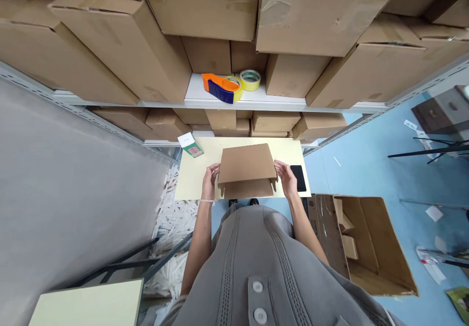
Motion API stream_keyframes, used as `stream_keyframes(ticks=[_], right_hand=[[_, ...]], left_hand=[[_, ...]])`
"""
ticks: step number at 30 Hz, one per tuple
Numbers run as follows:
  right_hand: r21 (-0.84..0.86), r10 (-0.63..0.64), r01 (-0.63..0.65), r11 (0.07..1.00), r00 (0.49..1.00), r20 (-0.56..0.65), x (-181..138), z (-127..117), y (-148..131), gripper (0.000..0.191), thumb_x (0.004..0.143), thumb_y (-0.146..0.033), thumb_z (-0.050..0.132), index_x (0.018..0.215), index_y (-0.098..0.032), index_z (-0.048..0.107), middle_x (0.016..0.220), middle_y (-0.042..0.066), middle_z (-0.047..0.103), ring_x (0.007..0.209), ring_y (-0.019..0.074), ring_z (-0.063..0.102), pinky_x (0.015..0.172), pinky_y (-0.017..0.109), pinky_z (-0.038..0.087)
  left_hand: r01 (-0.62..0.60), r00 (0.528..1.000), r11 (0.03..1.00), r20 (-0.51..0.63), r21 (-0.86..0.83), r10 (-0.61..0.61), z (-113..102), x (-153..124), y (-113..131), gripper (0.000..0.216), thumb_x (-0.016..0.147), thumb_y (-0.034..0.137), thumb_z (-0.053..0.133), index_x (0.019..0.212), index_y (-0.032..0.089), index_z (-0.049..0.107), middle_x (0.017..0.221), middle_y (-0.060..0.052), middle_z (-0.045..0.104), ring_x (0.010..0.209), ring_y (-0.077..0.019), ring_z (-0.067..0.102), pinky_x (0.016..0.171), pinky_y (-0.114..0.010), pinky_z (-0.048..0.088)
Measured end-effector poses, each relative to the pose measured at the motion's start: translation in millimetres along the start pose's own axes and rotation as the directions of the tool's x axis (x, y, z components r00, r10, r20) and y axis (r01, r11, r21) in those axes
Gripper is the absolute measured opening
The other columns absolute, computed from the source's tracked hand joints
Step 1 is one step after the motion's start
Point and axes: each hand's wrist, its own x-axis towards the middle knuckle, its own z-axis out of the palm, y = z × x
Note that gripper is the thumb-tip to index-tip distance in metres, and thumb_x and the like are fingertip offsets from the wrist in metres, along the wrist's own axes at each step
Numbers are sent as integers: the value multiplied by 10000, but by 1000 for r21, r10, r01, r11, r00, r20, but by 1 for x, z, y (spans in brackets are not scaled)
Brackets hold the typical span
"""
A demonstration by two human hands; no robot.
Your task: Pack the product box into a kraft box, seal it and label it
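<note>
A brown cardboard box [248, 163], partly folded with a flap at its near side, is between my hands over the cream tabletop [190, 184]. My left hand [210, 181] grips its left edge with bent fingers. At the right side, my right hand [287, 178] has its fingers against the box's edge and side tabs; the thumb is partly hidden. Just right of that hand lies a black flat device [298, 178]. A small green and white carton [190, 145] stands at the table's far left corner.
Shelves of cardboard boxes [208, 6] rise beyond the table. On the shelf [282, 102] are an orange and blue tape dispenser [222, 87] and a yellow tape roll [250, 80]. A large open carton [377, 243] stands on the floor at right; paper scraps [175, 223] lie at left.
</note>
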Motion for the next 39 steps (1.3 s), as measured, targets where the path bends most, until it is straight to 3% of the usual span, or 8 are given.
stream_keyframes(ticks=[7, 13, 18, 23, 27, 31, 35, 39], right_hand=[[-13, 8, -8, 1000, 1000, 23, 4, 14, 0, 428, 855, -578, 469, 1079, -276, 673, 1223, 10, 649, 1231, 247, 519, 966, 390, 437], [0, 63, -63, 998, 993, 100, 8, 39, 6, 355, 827, -559, 528, 1016, -306, 693, 1250, -24, 633, 1275, 253, 479, 972, 405, 432], [-64, 87, -71, 995, 947, 309, 4, 76, 8, 386, 837, -573, 509, 1035, -299, 695, 1247, -9, 637, 1263, 255, 487, 992, 416, 415], [-171, 127, -39, 985, 829, 544, -7, 119, 8, 462, 861, -592, 451, 1123, -288, 680, 1270, 6, 624, 1203, 273, 527, 973, 438, 416], [-208, 145, 6, 978, 694, 705, -24, 150, 5, 459, 877, -579, 436, 1145, -295, 678, 1262, -2, 630, 1194, 270, 531, 1015, 444, 386], [-237, 190, 18, 971, 540, 820, -53, 179, 8, 450, 883, -570, 436, 1147, -301, 681, 1287, -12, 613, 1205, 271, 523, 1036, 443, 370], [-273, 248, 18, 962, 364, 898, -92, 204, 25, 418, 890, -541, 454, 1142, -301, 686, 1308, -17, 598, 1209, 255, 512, 1035, 420, 373], [-368, 348, 54, 928, 223, 911, -133, 225, 54, 429, 877, -545, 490, 1189, -304, 659, 1291, -14, 608, 1232, 257, 492, 1012, 407, 394]], left_hand=[[-38, 997, 999, -62, -13, 38, -12, -7, 8, 457, 845, 625, 489, 1032, 237, 645, 1215, -57, 644, 1123, -225, 595, 973, -366, 455], [-107, 988, 992, -118, -62, 99, -33, -40, 18, 405, 853, 584, 506, 1047, 256, 644, 1280, -49, 608, 1177, -234, 559, 983, -386, 446], [-224, 928, 972, -320, -66, 192, -60, -84, 21, 379, 843, 554, 543, 1062, 263, 648, 1285, -38, 597, 1161, -225, 556, 936, -351, 467], [-332, 767, 943, -588, -22, 257, -83, -138, 18, 357, 819, 528, 591, 1032, 249, 662, 1146, -32, 651, 1140, -232, 559, 888, -307, 484], [-406, 610, 913, -757, -45, 234, -90, -186, 14, 340, 815, 502, 610, 1030, 243, 657, 1092, -21, 669, 1183, -243, 547, 945, -326, 471], [-504, 473, 862, -851, -47, 229, -92, -241, 3, 378, 809, 504, 619, 1095, 257, 631, 1170, -11, 648, 1211, -244, 537, 973, -345, 469], [-562, 281, 827, -937, 15, 207, -98, -297, -17, 387, 790, 498, 639, 1090, 254, 630, 1242, -9, 615, 1238, -235, 509, 977, -318, 464], [-578, 166, 813, -965, 73, 205, -113, -347, -37, 385, 803, 493, 621, 1103, 251, 629, 1235, -23, 616, 1213, -229, 526, 970, -324, 469]])
